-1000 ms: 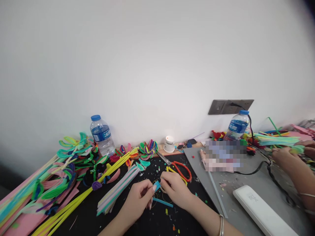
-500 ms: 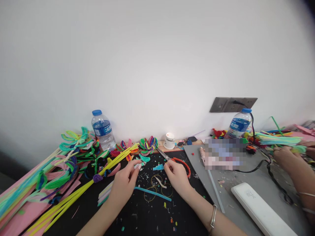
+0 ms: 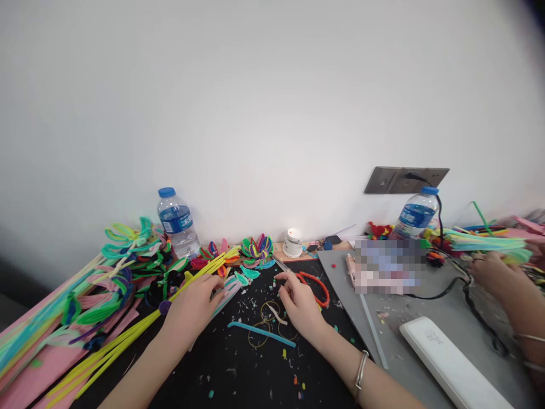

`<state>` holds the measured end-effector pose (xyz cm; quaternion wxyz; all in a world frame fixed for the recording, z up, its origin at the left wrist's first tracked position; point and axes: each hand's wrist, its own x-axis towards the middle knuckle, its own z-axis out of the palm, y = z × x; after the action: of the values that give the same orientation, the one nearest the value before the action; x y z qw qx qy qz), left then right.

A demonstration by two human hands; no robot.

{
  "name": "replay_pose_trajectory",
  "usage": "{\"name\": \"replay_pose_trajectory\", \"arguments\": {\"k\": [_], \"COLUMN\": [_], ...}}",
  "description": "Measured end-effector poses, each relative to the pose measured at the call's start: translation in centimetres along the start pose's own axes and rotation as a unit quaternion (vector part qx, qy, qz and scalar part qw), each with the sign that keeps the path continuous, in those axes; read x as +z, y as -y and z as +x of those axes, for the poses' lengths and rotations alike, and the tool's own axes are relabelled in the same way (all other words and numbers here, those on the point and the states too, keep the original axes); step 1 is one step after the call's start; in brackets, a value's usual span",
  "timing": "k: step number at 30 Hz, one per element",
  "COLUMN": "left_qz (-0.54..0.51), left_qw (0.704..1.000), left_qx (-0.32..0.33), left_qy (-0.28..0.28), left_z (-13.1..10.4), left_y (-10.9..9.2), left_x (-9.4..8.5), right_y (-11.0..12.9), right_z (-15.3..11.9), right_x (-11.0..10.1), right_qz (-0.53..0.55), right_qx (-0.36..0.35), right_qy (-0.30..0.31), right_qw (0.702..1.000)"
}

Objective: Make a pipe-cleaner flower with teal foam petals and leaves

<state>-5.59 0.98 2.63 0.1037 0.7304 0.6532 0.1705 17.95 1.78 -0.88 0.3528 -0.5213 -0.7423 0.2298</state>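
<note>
My left hand (image 3: 193,307) is over a bundle of pale pipe cleaners (image 3: 231,288), its fingers loosely bent and a little apart. The hand hides the bundle's lower part, and I cannot tell whether it touches it. My right hand (image 3: 300,307) hovers by the scissors with orange handles (image 3: 322,292), thumb and forefinger apart and nothing between them. A single blue pipe cleaner (image 3: 261,333) lies between the hands, across thin wire-like rings (image 3: 258,344). Teal pipe-cleaner loops (image 3: 242,276) lie beyond, in front of a multicoloured pipe-cleaner flower (image 3: 257,250).
Yellow pipe cleaners (image 3: 110,346) and coloured loops fill the left side. Bottles (image 3: 176,221) and a paper cup (image 3: 293,243) stand by the wall. To the right are a white case (image 3: 451,358), a black cable (image 3: 481,312) and another person's hand (image 3: 496,278). Scraps litter the black mat (image 3: 238,380).
My left hand has moved left and its pinch has loosened. My right hand has let go of the blue piece and opened; a blue strip now shows beside the multicoloured flower.
</note>
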Motion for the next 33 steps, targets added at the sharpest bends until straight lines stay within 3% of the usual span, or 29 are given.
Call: {"name": "replay_pose_trajectory", "arguments": {"k": [20,28,31,33], "left_qz": [0.101,0.122,0.091,0.001], "left_qw": [0.994,0.992,0.994,0.998], "left_qx": [0.041,-0.013,-0.024,-0.019], "left_qy": [0.011,-0.02,-0.053,-0.068], "left_z": [-0.1,-0.1,-0.2,-0.1], "left_y": [-0.1,-0.7,-0.7,-0.8], "left_x": [1.1,0.0,-0.5,-0.9], "right_y": [-0.1,0.0,0.0,0.0], "right_z": [0.0,-0.1,-0.1,-0.1], "right_x": [0.2,0.2,0.2,0.2], "right_qz": [0.001,0.002,0.001,0.0], "right_qx": [-0.018,-0.023,-0.026,-0.027], "right_qy": [0.016,0.015,0.012,0.01], "right_qw": [1.0,1.0,1.0,1.0]}}
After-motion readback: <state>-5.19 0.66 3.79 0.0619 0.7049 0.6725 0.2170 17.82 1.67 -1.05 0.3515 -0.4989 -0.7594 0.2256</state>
